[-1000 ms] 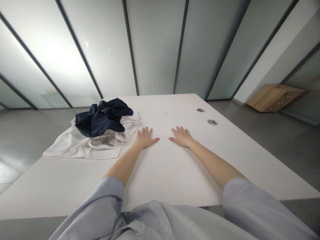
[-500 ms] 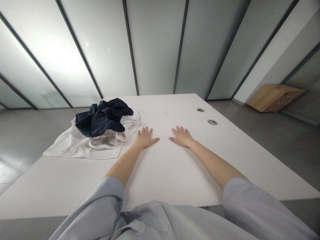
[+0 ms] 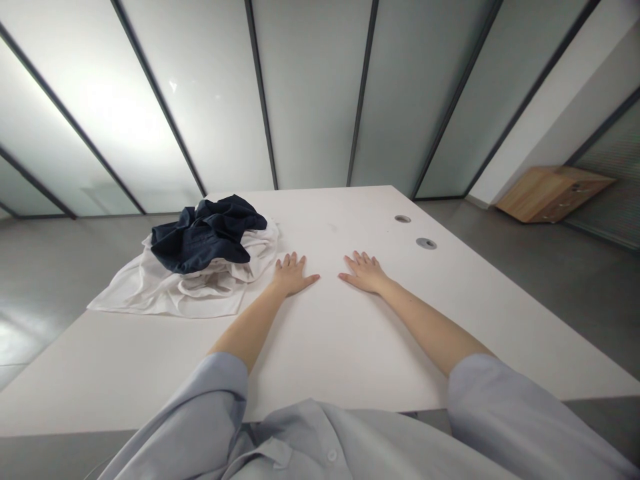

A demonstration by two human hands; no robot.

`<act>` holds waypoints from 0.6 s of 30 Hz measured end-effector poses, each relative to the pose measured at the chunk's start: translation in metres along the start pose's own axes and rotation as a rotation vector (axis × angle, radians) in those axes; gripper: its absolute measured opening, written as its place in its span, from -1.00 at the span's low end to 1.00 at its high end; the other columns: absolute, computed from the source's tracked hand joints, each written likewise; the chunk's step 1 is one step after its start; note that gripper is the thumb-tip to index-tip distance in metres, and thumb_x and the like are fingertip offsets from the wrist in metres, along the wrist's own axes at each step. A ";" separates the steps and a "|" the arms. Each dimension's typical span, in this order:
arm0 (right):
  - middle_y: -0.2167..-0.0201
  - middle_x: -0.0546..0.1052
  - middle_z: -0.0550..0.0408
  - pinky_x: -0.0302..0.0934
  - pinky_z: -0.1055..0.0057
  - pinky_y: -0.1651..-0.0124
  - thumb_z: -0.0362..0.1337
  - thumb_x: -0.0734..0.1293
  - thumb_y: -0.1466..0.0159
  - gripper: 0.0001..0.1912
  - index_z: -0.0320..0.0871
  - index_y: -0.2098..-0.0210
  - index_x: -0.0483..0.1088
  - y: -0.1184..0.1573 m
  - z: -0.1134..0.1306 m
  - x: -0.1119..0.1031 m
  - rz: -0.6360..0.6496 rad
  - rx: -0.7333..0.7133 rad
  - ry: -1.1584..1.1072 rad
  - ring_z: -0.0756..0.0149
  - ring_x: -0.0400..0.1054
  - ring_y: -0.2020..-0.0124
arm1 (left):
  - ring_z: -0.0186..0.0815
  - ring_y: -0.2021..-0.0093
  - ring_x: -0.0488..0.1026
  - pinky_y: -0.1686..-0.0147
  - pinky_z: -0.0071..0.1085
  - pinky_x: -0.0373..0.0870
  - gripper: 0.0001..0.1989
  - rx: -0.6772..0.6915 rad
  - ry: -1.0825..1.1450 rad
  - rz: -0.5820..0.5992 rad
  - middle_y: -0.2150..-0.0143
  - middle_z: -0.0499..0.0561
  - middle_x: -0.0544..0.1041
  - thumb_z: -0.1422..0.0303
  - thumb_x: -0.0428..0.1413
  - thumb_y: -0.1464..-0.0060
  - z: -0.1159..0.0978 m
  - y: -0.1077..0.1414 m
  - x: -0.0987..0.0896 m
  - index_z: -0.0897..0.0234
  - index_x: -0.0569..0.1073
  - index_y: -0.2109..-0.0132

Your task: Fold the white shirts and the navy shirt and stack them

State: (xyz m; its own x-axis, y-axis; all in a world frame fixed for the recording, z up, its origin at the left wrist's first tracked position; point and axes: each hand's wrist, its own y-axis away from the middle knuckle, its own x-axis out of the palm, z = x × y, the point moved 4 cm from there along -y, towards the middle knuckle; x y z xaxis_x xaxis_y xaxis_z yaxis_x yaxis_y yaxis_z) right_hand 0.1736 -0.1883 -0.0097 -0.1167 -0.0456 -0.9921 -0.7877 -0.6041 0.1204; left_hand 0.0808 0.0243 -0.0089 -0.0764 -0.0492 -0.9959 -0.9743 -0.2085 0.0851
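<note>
Head view shows the left hand [image 3: 290, 275] and right hand [image 3: 367, 273] spread wide (palms down) on the table [image 3: 325, 347]. Navy cloth [image 3: 205, 233] tops white fabric [image 3: 165, 290].

Plain navy on the dark cloth [image 3: 207, 235], plain white on the cloth [image 3: 165, 293] under it, plain white table [image 3: 320, 347] too. Shirt's [image 3: 385, 440] a solid pale grey-blue, cabinet's [image 3: 545, 193] woodgrain tan.

Mid-frame, the left hand [image 3: 290, 275] and right hand [image 3: 366, 273] lie palm-down, fingers spread, forearms reaching from the lower corners.
</note>
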 end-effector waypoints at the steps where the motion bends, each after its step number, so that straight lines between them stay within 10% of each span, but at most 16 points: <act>1: -0.43 -0.14 -0.15 -0.34 -0.07 -0.35 0.33 -0.06 -0.27 -0.08 -0.11 -0.42 -0.11 0.000 0.000 0.000 0.000 -0.002 0.000 -0.16 -0.29 -0.41 | 0.07 -0.43 -0.20 -0.33 0.03 -0.20 -0.02 -0.002 0.000 0.000 -0.46 0.20 -0.15 -0.31 -0.34 -0.06 0.000 0.000 0.000 0.23 -0.06 -0.43; 18: -0.42 -0.13 -0.18 -0.34 -0.08 -0.35 0.31 -0.04 -0.28 -0.09 -0.13 -0.41 -0.09 -0.002 -0.001 0.002 -0.017 -0.009 0.000 -0.17 -0.28 -0.40 | 0.10 -0.43 -0.19 -0.32 0.06 -0.18 -0.01 0.011 0.007 -0.011 -0.46 0.24 -0.14 -0.31 -0.33 -0.06 0.000 0.000 0.000 0.28 -0.05 -0.43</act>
State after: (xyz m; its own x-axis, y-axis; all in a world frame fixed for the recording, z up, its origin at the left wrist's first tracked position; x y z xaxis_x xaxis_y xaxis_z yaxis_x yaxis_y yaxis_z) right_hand 0.1757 -0.1877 -0.0120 -0.1030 -0.0350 -0.9941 -0.7840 -0.6121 0.1028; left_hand 0.0807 0.0238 -0.0087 -0.0640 -0.0539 -0.9965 -0.9774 -0.1981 0.0735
